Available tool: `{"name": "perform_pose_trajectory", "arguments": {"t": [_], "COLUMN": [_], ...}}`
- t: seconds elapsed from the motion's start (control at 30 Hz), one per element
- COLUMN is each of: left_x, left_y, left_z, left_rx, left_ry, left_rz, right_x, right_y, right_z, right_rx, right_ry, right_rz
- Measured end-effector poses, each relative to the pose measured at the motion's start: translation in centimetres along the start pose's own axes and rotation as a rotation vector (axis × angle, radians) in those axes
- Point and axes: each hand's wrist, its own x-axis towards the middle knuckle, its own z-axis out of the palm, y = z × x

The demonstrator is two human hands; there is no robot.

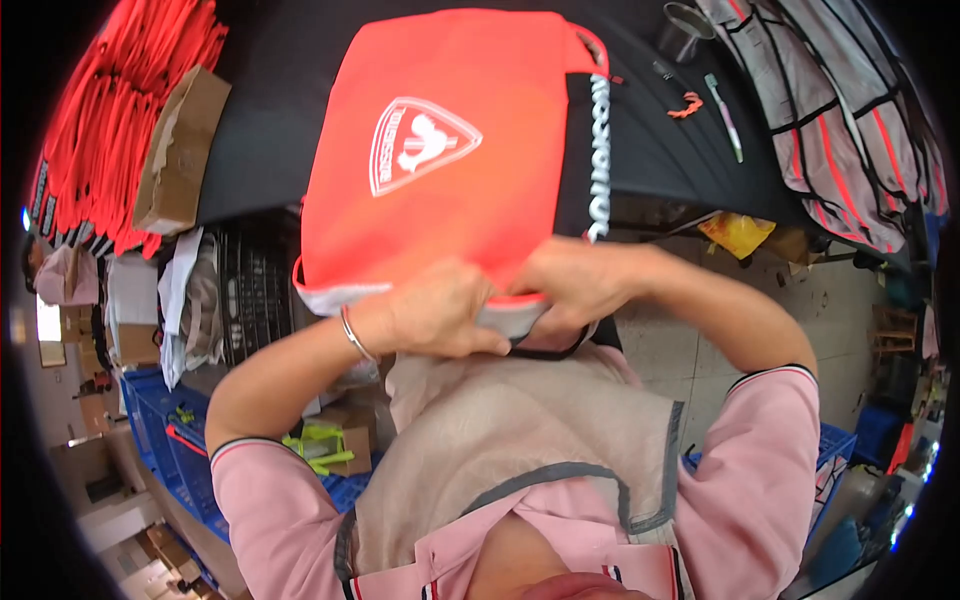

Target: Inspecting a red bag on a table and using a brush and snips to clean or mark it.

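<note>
A bright red-orange fabric bag (450, 230) with a white emblem lies on the black-covered table (265, 110), its near end over the front edge. A lettered black-and-white strap (600, 160) runs down its right side. My left hand (440, 308), with a bracelet at the wrist, is closed on the near edge of the bag. Close beside it, my right hand (578, 285) grips the same edge, fingers curled under. Between the hands the grey inner side of the fabric shows. Some fingertips are hidden by the fabric.
Red fabric pieces (130, 110) are piled at the far left beside a cardboard box (183, 150). A metal cup (685, 30), orange scraps (686, 104) and a toothbrush-like tool (725, 118) lie at the right. Grey bag pieces (830, 130) stack at the far right. Blue crates (170, 450) stand lower left.
</note>
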Motion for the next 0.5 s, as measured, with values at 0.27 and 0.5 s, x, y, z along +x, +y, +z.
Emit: {"name": "perform_pose_trajectory", "arguments": {"t": [0.27,0.5], "left_x": [-0.4,-0.1], "left_y": [-1.2,1.6], "left_z": [-6.8,-15.2], "left_rx": [-0.098,-0.083], "left_ry": [0.085,0.148], "left_rz": [0.050,-0.016], "right_x": [2.6,3.5], "right_y": [-0.2,-5.0], "right_z": [-4.8,-14.0], "right_rx": [0.026,0.319], "right_ry": [0.081,0.031], "right_rz": [-0.011,0.064]}}
